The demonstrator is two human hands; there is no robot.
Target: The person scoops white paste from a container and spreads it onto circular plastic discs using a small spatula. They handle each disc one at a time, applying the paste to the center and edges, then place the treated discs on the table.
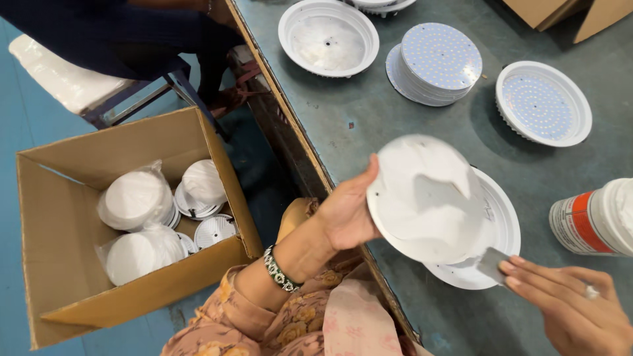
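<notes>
Grey table (369, 125) carries one housing with LED board (543, 103) fitted and one empty housing (328, 37), while left hand (347, 212) grips a white disc (425, 198) half pasted and right hand (572, 304) pinches a spatula (493, 264) at it.

Bright even overhead light, soft shadows under the housings, slight motion blur, mild wide-angle edge stretch
</notes>
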